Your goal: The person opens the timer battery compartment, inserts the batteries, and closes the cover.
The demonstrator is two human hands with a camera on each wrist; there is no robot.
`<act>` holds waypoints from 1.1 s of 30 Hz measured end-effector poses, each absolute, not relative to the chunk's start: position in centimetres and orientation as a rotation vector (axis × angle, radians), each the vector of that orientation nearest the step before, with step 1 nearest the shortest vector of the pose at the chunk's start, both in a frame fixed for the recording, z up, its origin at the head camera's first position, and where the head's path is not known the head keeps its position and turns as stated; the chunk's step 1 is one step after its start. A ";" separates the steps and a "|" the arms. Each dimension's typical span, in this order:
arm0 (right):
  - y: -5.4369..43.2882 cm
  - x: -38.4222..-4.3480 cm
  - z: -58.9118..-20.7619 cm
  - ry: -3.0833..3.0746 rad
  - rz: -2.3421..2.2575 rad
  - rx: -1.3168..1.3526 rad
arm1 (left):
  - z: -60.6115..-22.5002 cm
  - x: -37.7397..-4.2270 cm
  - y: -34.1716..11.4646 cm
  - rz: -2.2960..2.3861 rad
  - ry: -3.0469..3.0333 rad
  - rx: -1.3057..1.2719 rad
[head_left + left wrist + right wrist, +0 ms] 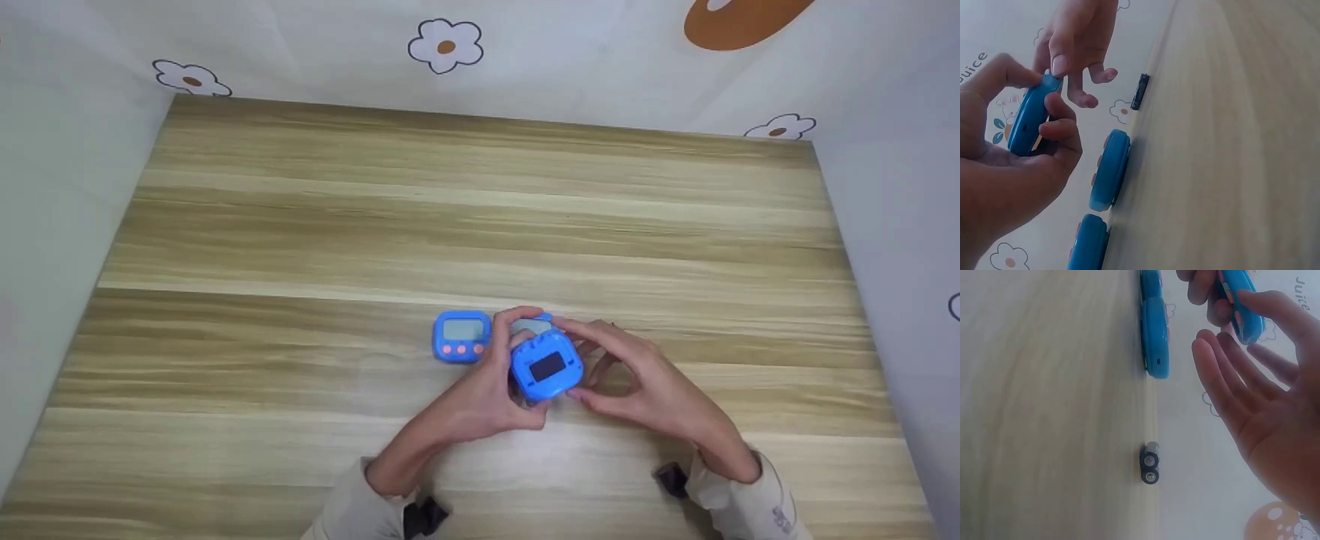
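My left hand (487,390) grips a small blue digital timer (547,365) by its edges, its back with a dark rectangular panel facing up. The right hand (649,375) is at the timer's right side, thumb touching its lower edge and the other fingers loosely spread, as the right wrist view shows. Another blue timer (463,336), with a grey screen and pink buttons, lies face up left of the left hand. Behind the held timer is one more timer (531,325), mostly hidden by the hand.
Two small batteries (1150,467) lie side by side on the wood-grain table (480,225), close to the timers. White flower-printed sheeting (337,60) stands along the table's back edge, and pale walls flank both sides.
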State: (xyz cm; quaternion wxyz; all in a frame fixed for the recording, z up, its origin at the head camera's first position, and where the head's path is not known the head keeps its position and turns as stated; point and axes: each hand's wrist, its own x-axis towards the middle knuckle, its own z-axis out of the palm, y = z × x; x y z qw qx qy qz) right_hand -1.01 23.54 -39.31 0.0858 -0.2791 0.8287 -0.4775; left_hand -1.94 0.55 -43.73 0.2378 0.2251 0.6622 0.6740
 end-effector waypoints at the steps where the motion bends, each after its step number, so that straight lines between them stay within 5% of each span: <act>1: 23.6 -1.0 -39.4 2.464 -1.412 -0.817 | -43.7 -1.9 0.6 1.849 1.820 0.622; 33: 22.7 -0.6 -39.1 2.619 -1.527 -0.968 | -43.7 -2.3 0.8 1.648 2.379 0.932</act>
